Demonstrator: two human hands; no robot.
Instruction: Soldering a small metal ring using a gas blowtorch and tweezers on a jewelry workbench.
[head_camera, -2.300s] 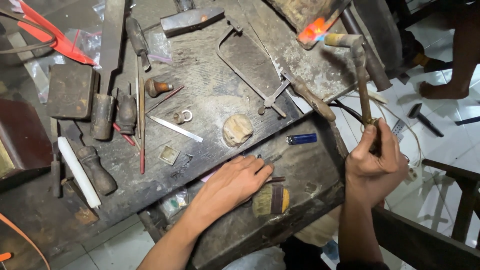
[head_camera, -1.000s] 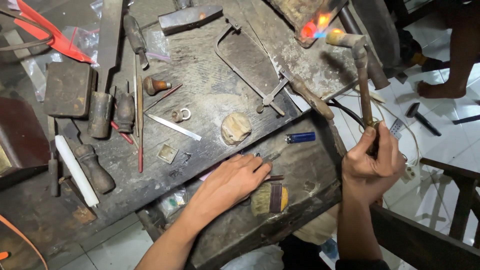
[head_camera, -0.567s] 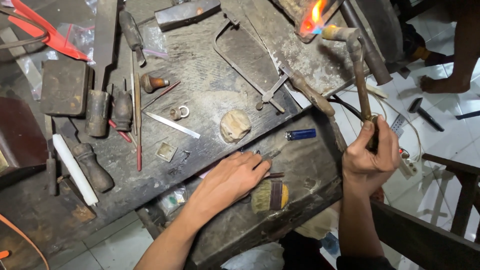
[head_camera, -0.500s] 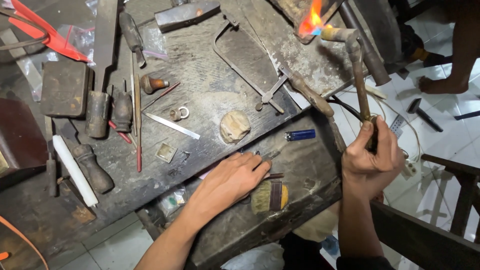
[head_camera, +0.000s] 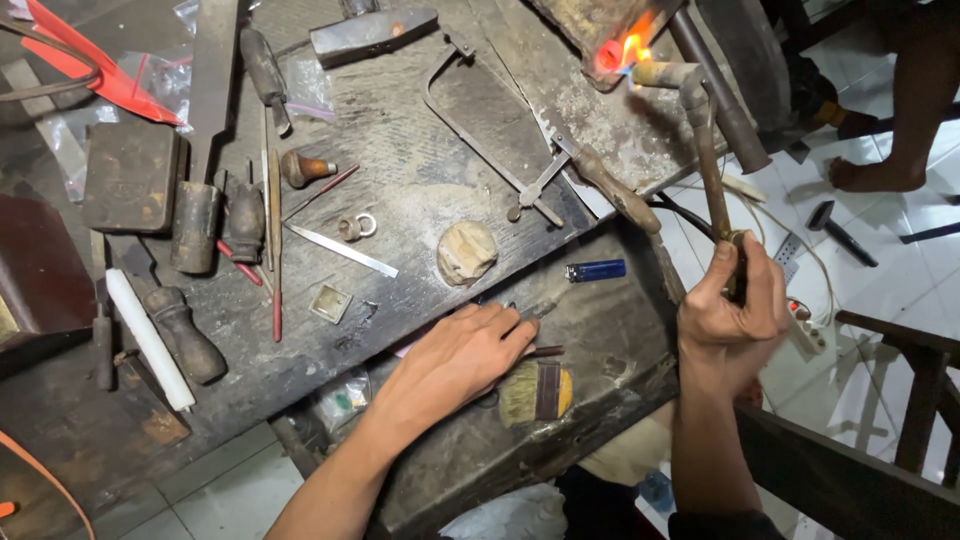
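Clearly, rigid metal blowtorch (head_camera: 708, 150) was gripped low on its stem by the closed right hand (head_camera: 733, 315); left hand (head_camera: 462, 360) was laid flat, empty.

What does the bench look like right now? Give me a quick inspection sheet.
Surface: worn, dark wooden bench, scuffed and stained.
Job's things: torch lit, flame on a block at the far edge.
Clutter: saw frame, hammer head, blue lighter, brush, white candle, ring.
Hands: right hand grips the torch; left hand rests flat on the bench.
Cables: hose by the torch.
Surroundings: white tiled floor, another person's foot.
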